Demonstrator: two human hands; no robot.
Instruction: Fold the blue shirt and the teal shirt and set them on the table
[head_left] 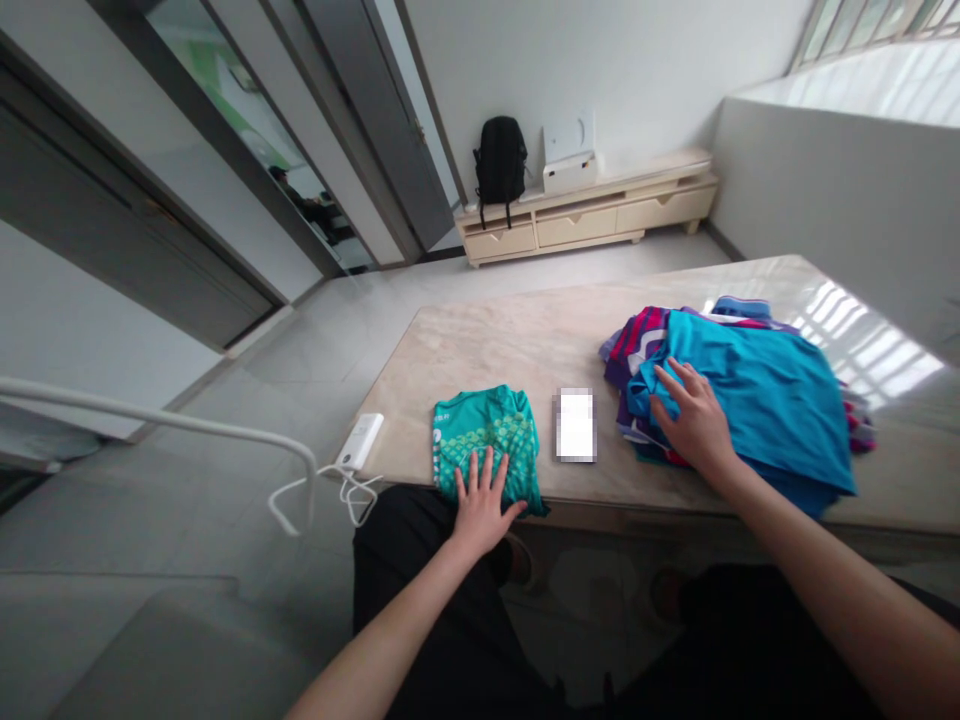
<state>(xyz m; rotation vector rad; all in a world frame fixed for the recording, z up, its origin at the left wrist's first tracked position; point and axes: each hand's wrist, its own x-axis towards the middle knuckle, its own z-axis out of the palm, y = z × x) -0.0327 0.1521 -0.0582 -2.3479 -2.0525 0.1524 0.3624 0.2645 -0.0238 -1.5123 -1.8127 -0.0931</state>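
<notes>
Left hand (480, 505) and right hand (697, 425) lie flat, spread open.

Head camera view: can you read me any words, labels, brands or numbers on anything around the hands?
Teal patterned folded jersey: small lettering near its top-left edge, too small to read.
Pixelated white rectangle on the pale marble table: blurred, unreadable.
No other readable text shows.
</notes>
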